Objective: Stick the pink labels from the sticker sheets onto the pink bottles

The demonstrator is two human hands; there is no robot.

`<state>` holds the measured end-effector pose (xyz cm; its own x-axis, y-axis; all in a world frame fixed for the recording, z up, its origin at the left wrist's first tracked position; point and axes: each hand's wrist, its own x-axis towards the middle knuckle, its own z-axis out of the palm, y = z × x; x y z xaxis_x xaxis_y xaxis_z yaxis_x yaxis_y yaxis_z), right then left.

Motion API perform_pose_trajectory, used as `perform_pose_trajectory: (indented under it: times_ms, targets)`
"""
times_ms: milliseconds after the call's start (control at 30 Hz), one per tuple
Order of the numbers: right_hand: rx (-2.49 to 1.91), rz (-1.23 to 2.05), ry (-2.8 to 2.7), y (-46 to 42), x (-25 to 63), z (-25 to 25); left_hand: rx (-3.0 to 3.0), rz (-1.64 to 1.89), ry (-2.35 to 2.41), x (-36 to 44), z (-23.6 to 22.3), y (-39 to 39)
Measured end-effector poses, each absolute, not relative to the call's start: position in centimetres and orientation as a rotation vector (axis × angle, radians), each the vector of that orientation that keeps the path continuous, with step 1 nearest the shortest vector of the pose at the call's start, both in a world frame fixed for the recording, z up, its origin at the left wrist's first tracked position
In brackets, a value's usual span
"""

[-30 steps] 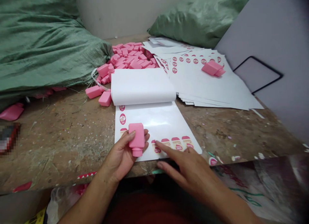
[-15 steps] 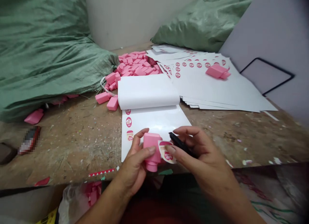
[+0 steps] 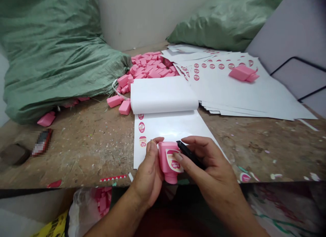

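Note:
My left hand (image 3: 149, 174) is closed around a small pink plastic bottle (image 3: 165, 164), its neck pointing toward me. A white and pink label sticker (image 3: 174, 164) lies against the bottle's upper face, with my right thumb on it. My right hand (image 3: 207, 160) also grips a black pen-like tool (image 3: 189, 153), whose tip is beside the bottle's base; its exact kind is unclear. Under both hands lies a sticker sheet (image 3: 175, 124), folded back at its far end, with a few printed labels down its left side.
Several pink bottles (image 3: 150, 67) are heaped behind the sheet, beside a green sack (image 3: 63, 60). Label sheets (image 3: 241, 97) are stacked at right, with pink bottles (image 3: 243, 73) on top. A dark block (image 3: 15, 154) and a pixelated object (image 3: 42, 141) sit at left.
The label has come from the bottle's right side onto its face, under my right thumb. My left thumb has moved off the face to the bottle's edge. The view has shifted slightly left.

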<state>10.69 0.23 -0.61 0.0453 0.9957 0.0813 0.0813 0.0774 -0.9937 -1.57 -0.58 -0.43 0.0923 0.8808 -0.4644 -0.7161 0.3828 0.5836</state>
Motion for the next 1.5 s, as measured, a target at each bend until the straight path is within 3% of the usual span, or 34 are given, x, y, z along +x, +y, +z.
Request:
perform_pose_trajectory:
  times_ms: [467,733,800,1000,1100,1300,1500]
  targets:
    - [-1.265,1.023,-1.319,0.3,10.4,-0.7,0.353,1.179,0.894,-1.9,-0.7,-0.9]
    - [-1.391,0.429,-1.736,0.2,11.7,-1.1,0.408,1.161,0.947,-1.7,-0.6,-1.3]
    - [-1.434,0.491,-1.67,0.6,12.5,-1.0,0.384,1.148,0.948,-1.9,-0.6,-1.2]
    - [-1.304,1.182,-1.286,1.3,12.7,-0.1,0.422,1.047,0.956,-2.7,-0.2,-1.5]
    - [-1.274,1.325,-1.298,1.5,11.8,0.1,0.455,1.006,0.91,-2.6,-0.1,-1.8]
    - [-1.277,1.339,-1.308,2.2,11.8,-0.9,0.511,0.884,0.926,-4.7,0.2,-2.6]
    - [-1.388,1.077,-1.491,3.2,14.2,-3.1,0.976,0.491,1.424,-16.9,3.1,-7.4]
